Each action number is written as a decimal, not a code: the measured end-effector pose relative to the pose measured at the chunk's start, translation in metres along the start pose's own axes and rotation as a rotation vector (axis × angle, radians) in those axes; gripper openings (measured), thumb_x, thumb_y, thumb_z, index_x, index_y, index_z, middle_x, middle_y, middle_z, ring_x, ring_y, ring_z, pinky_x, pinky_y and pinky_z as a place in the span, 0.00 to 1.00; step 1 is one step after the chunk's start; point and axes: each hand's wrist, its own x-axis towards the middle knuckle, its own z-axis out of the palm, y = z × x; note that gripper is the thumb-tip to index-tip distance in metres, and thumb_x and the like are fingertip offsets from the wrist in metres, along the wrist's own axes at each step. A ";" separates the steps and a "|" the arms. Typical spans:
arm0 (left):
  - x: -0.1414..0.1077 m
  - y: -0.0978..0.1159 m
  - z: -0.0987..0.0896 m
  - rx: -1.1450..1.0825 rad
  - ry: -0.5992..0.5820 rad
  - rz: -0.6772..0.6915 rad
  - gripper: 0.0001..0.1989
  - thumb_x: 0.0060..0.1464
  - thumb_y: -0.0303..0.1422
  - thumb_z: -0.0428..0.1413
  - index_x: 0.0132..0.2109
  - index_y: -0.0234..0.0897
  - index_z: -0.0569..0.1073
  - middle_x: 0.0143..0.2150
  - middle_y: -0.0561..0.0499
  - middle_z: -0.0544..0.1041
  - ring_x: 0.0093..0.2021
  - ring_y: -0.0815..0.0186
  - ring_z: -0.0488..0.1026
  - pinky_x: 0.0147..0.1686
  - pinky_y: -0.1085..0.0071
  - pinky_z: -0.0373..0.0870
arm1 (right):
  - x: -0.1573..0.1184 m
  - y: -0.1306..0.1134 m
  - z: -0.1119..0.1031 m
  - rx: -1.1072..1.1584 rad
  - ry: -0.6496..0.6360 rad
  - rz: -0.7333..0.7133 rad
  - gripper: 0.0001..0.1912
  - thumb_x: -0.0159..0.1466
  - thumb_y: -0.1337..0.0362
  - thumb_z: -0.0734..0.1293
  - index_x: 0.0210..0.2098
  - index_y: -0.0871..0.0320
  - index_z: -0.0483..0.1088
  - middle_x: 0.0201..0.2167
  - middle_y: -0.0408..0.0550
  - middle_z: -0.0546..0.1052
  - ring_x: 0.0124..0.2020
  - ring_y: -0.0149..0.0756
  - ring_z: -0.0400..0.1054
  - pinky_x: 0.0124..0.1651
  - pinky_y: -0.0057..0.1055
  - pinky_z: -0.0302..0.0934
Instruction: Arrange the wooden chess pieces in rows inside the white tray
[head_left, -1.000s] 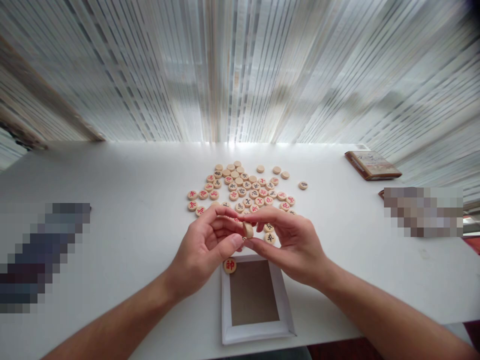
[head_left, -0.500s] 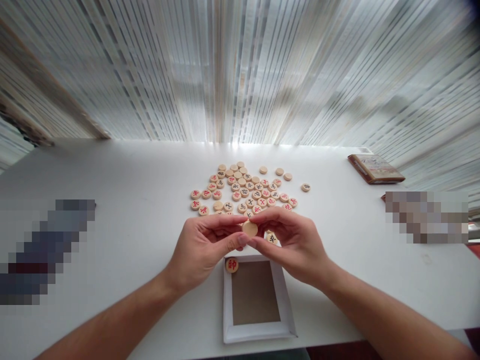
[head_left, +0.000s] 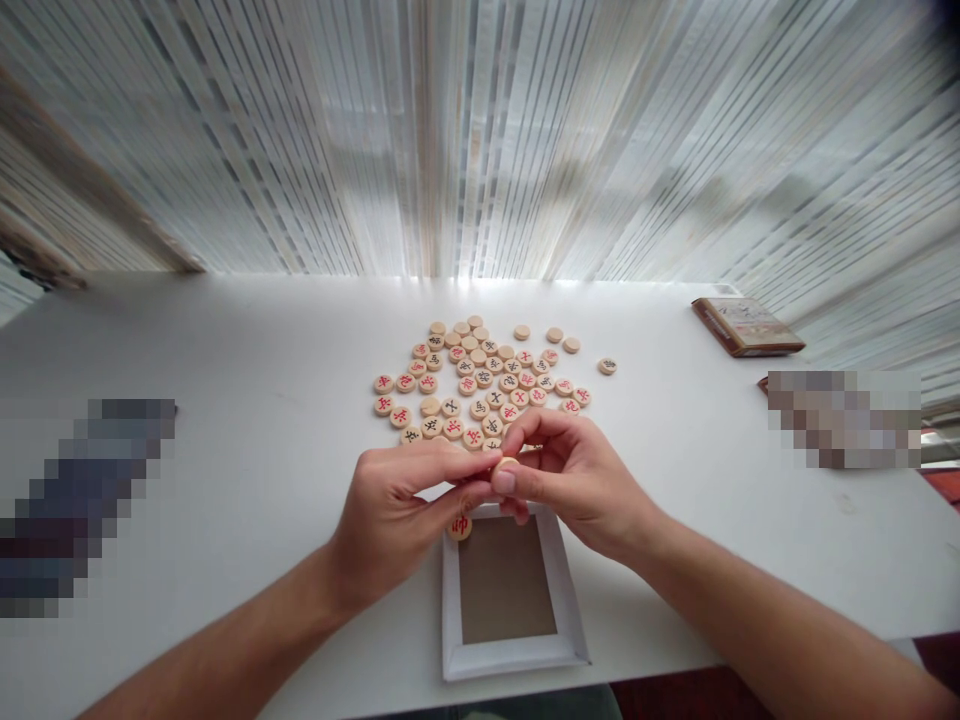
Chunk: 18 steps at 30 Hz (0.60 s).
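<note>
The left hand (head_left: 394,510) and right hand (head_left: 596,490), fingers nearly closed, pinch 1 wooden disc (head_left: 508,463) between them at frame centre, up-frame of the white tray (head_left: 517,654).

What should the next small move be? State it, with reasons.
Probably lower the round, pale wooden disc into the shallow white rectangular box: the right hand pinches it near the far rim, a round wooden piece with a red character sits at the far left corner, and the brown floor is otherwise bare.
</note>
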 end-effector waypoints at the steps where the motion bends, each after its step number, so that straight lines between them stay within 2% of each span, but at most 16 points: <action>1: 0.000 0.000 0.000 0.030 -0.017 0.029 0.21 0.57 0.18 0.69 0.54 0.45 0.87 0.41 0.52 0.90 0.38 0.68 0.86 0.42 0.79 0.81 | 0.000 0.000 0.000 0.006 0.003 0.003 0.16 0.55 0.69 0.85 0.34 0.58 0.76 0.25 0.42 0.83 0.25 0.29 0.78 0.28 0.21 0.73; 5: 0.001 0.002 0.001 0.089 -0.017 0.003 0.19 0.57 0.20 0.70 0.52 0.44 0.87 0.40 0.52 0.89 0.38 0.69 0.85 0.44 0.79 0.80 | -0.001 -0.004 0.000 -0.019 0.019 -0.012 0.11 0.60 0.65 0.83 0.33 0.60 0.78 0.27 0.44 0.84 0.26 0.29 0.79 0.32 0.21 0.75; 9: 0.003 0.004 0.003 -0.077 0.086 -0.209 0.15 0.56 0.23 0.71 0.48 0.44 0.89 0.40 0.51 0.90 0.38 0.67 0.87 0.41 0.79 0.83 | -0.001 -0.010 0.000 -0.015 -0.015 -0.020 0.07 0.66 0.63 0.80 0.39 0.60 0.83 0.30 0.46 0.86 0.30 0.29 0.82 0.38 0.23 0.78; 13: 0.005 0.004 0.004 -0.320 0.104 -0.415 0.10 0.57 0.26 0.71 0.46 0.42 0.89 0.36 0.50 0.89 0.33 0.64 0.88 0.36 0.76 0.86 | -0.002 -0.010 -0.001 -0.030 -0.014 -0.037 0.11 0.61 0.67 0.82 0.43 0.59 0.84 0.34 0.47 0.87 0.35 0.32 0.84 0.42 0.25 0.79; 15: 0.006 0.004 0.005 -0.356 0.097 -0.452 0.09 0.56 0.26 0.72 0.45 0.41 0.89 0.34 0.49 0.89 0.32 0.63 0.88 0.36 0.76 0.87 | -0.002 -0.008 -0.001 -0.018 0.007 -0.032 0.14 0.57 0.69 0.84 0.41 0.58 0.83 0.33 0.46 0.87 0.33 0.33 0.84 0.41 0.26 0.80; 18: 0.006 0.005 0.006 -0.338 0.091 -0.462 0.11 0.54 0.24 0.73 0.44 0.42 0.89 0.37 0.49 0.89 0.35 0.62 0.88 0.38 0.76 0.87 | -0.002 -0.006 0.000 -0.016 0.043 -0.002 0.16 0.51 0.72 0.87 0.36 0.58 0.82 0.29 0.46 0.86 0.31 0.33 0.83 0.37 0.24 0.79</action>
